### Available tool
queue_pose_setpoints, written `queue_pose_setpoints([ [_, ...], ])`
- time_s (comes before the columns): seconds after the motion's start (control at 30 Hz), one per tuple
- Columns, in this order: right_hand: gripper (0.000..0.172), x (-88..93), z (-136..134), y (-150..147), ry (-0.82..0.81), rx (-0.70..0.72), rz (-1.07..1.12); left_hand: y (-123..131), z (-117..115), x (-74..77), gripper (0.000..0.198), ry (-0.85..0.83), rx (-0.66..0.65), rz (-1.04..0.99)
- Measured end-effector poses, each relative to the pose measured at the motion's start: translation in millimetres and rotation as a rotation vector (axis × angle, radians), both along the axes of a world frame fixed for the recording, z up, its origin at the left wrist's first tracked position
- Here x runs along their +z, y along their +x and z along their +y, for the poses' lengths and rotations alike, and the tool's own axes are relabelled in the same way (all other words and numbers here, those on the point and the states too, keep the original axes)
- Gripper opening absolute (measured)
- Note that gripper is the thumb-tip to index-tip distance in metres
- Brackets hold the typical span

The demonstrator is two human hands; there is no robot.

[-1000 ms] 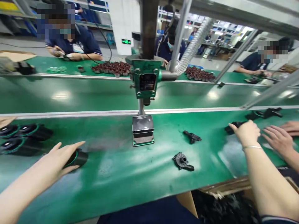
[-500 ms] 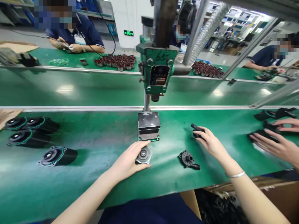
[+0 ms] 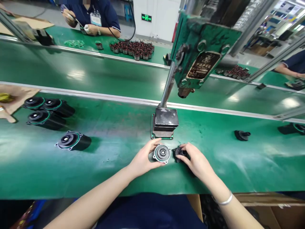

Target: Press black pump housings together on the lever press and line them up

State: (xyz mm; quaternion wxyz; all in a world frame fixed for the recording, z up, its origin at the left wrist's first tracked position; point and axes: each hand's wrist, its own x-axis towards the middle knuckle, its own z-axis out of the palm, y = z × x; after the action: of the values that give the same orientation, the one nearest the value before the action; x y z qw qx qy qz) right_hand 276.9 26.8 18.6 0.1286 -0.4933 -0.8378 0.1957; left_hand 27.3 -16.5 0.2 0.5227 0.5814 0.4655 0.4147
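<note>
A green sign (image 3: 146,17) on the white wall (image 3: 164,19) shows a white arrow pointing left and a running figure, with no letters legible. The dark nameplate (image 3: 202,65) on the green press (image 3: 209,36) carries pale rows of characters, too blurred to read. A badge (image 3: 96,19) on a co-worker's shirt (image 3: 108,14) is illegible too.

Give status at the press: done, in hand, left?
Done, apparently: four units set aside at left on the belt. In hand: left hand holds a grey disc, right hand a black cover, side by side before the press block, not yet joined. Left: joining them, probably; one more black part waits at right.
</note>
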Motion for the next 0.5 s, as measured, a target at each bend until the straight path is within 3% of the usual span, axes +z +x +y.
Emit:
queue_pose_setpoints([
  [0.13,0.039,0.2,4.3,4.7,0.004,-0.01,-0.041,-1.6,1.8,1.9,0.08,-0.029,-0.02,-0.022],
  [0.3,0.04,-1.8,36.8,28.9,0.089,-0.211,-0.112,-3.5,2.2,-0.4,0.076,-0.04,-0.02,0.055],
  [0.4,0.039,14.5,50.1,44.2,0.164,-0.302,-0.097,-3.3,2.8,-2.4,0.074,-0.04,-0.018,0.082],
  [0.5,0.041,42.0,42.7,34.0,0.246,-0.35,-0.007,-0.7,1.5,-1.6,0.076,-0.035,-0.022,0.055],
])
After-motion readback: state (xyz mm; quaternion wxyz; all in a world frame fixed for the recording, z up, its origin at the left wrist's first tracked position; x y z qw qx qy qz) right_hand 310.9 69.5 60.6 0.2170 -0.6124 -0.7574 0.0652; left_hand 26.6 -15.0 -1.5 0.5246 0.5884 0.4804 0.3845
